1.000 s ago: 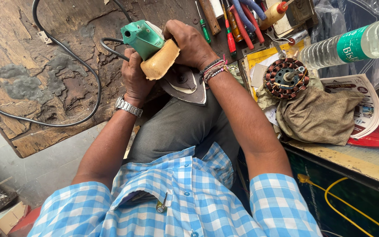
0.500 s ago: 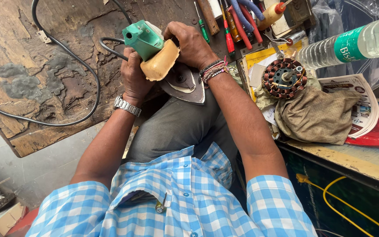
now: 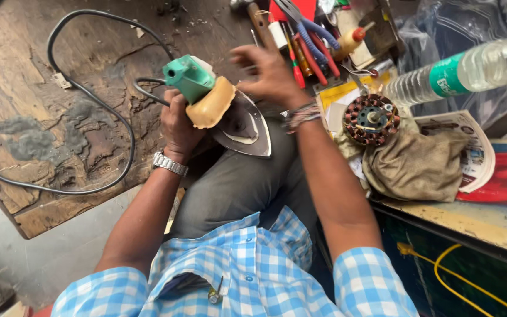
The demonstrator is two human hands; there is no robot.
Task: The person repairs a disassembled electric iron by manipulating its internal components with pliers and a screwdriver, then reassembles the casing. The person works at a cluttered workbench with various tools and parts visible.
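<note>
Left hand (image 3: 178, 126) gripping electric iron (image 3: 221, 111) over lap, soleplate facing up. Right hand (image 3: 271, 73) hovering open, blurred, just beyond iron. Cord (image 3: 98, 105) lying across worn bench. Iron appearing assembled; progress indeterminate.

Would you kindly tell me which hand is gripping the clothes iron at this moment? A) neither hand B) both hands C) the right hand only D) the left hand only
D: the left hand grips the clothes iron by its rear, while the right hand is lifted off it, fingers spread above the tools.
</note>
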